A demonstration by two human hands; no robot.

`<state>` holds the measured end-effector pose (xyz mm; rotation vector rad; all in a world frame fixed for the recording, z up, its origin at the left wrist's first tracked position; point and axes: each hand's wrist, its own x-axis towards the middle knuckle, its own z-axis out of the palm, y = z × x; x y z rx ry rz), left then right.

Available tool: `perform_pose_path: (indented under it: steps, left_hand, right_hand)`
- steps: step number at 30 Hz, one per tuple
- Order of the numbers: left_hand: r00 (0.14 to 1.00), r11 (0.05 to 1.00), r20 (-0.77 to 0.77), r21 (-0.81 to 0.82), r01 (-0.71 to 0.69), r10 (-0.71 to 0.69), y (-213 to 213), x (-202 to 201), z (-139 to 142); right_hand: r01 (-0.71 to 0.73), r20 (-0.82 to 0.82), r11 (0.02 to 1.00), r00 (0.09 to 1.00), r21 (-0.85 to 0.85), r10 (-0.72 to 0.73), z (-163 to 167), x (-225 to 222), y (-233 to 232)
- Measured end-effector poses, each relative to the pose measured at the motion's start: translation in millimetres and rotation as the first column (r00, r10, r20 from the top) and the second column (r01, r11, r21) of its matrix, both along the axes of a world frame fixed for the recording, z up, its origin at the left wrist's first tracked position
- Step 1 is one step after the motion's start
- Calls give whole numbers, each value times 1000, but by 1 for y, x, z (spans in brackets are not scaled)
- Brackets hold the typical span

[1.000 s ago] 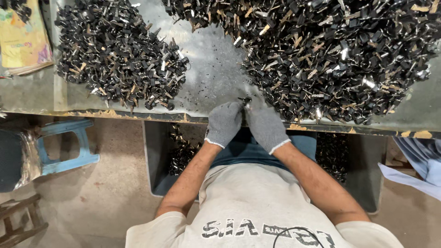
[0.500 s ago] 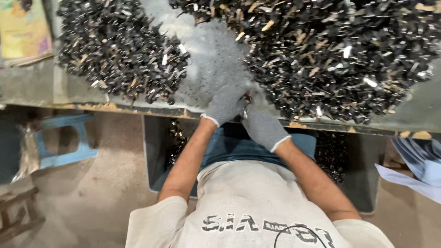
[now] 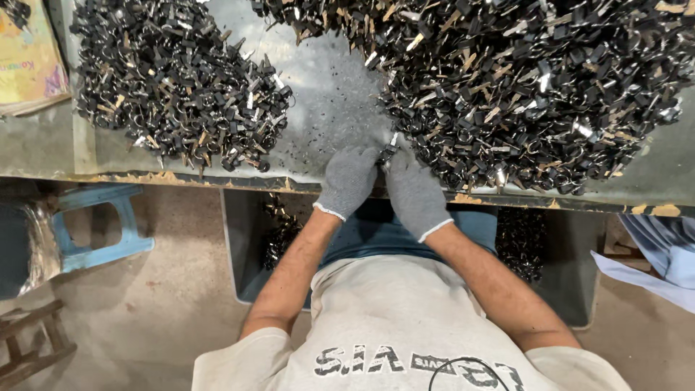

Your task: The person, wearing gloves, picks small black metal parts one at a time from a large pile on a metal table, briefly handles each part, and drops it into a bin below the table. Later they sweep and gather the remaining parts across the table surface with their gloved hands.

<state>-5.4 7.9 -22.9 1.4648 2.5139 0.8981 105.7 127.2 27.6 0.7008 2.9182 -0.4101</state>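
Only one view here, the head camera looking straight down, so everything below is coming from that.

Both hands are wearing grey knit gloves and they're meeting right at the near edge of the metal table [image 3: 326, 108]. The left hand [image 3: 349, 181] is curling its fingers in toward the middle, and the right hand [image 3: 414, 190] is pressing in against it from the other side, fingertips touching. Between them they're pinching a small dark metal part [image 3: 389, 150], which is sitting just at the foot of the big pile. Can't make out exactly what shape the part is, it's too small and half hidden by the glove fingers.

The big pile of black and silver metal parts [image 3: 521, 87] is spreading over the right and top of the table, with some tan bits mixed in. A smaller pile [image 3: 181, 80] is lying on the left, well apart from the hands, and a bare dusty strip of table is running between the two heaps.

Under the table edge a grey bin [image 3: 246, 275] is sitting by the person's lap, holding more dark parts. A blue plastic stool [image 3: 101, 232] is standing on the floor to the left. A yellow printed sheet [image 3: 29, 58] is lying at the far left of the table.
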Motion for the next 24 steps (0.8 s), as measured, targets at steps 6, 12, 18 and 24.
perform_pose_path:
  steps: [6,12,18,24]
  left_hand:
    - [990,996,-110,-21,91,-92,4,0,-5]
    - [983,997,183,-71,-19,32,5,-7,3]
    - [999,999,54,-47,7,-5,3,0,-6]
    - [1000,998,-28,62,13,-11,-3,3,-4]
  right_hand:
    - [-8,109,982,994,191,-13,-13,1,-12]
    - [-69,126,997,989,-18,71,4,16,9]
    - [38,213,996,977,-75,-21,-3,7,6]
    - [-139,-120,978,985,-157,121,1,3,12]
